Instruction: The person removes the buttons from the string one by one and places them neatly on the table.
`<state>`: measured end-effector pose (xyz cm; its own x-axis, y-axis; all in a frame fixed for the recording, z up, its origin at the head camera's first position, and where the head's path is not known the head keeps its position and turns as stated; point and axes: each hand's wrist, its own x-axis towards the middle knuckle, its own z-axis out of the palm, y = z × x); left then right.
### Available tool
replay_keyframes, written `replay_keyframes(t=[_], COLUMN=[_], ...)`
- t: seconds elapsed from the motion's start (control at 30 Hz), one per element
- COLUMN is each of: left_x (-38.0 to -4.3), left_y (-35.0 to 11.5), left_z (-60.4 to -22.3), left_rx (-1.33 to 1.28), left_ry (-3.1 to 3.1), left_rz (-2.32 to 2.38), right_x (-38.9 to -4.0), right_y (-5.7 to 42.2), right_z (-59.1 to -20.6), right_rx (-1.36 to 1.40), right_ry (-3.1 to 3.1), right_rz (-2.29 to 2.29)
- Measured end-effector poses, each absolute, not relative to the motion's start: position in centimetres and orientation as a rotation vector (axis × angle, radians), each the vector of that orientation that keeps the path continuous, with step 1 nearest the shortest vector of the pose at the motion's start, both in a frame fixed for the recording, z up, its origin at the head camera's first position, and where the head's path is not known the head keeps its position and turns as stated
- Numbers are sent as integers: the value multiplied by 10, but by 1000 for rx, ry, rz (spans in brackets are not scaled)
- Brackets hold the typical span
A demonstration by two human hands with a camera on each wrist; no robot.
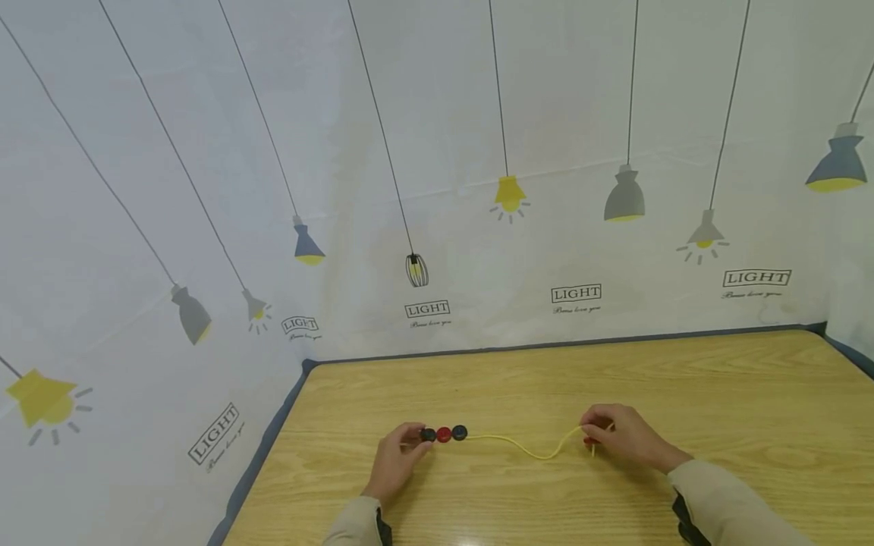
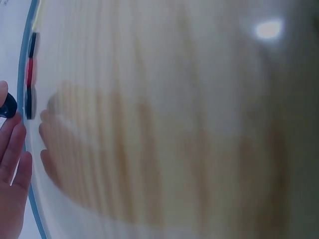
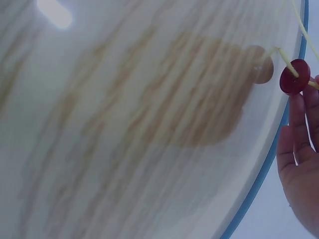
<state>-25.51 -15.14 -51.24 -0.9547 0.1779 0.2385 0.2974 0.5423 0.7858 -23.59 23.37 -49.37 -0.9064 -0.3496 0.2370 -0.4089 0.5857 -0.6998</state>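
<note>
My left hand (image 1: 398, 461) pinches a dark round button (image 2: 8, 106) between thumb and fingers. Right beside its fingertips is a row made up of a dark button (image 1: 428, 434), a red button (image 1: 444, 434) and another dark button (image 1: 460, 433). From the row's right end a yellow cord (image 1: 542, 457) runs in a loose curve to my right hand (image 1: 627, 436). That hand holds a red button (image 3: 295, 77) at its fingertips, with the cord passing through it. A short cord tail hangs below those fingers.
Both hands work over a glossy wood-grain table (image 1: 532, 387) that mirrors them in the wrist views. Dark blue edging (image 1: 273, 436) borders the table. Behind and to the left stands a pale wall covering (image 1: 464, 220) printed with hanging lamps.
</note>
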Motion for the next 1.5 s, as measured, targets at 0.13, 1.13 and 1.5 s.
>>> replay_keyframes(t=[0.13,1.13,1.5], left_x=[-257,-263,-261], left_y=[-159,-163,-159], left_z=[-514,-518,-515], left_rx=[-358,-278,-210], left_ry=[-2609,-2675,-2630], left_rz=[-1363,-1219,-1353], right_x=[-236,-235,-236], right_y=[237,241,242], right_z=[-495,-496,-498], right_rx=[648,620,634], right_ry=[-2734,-2735,-2738], right_rz=[1225,1227,1244])
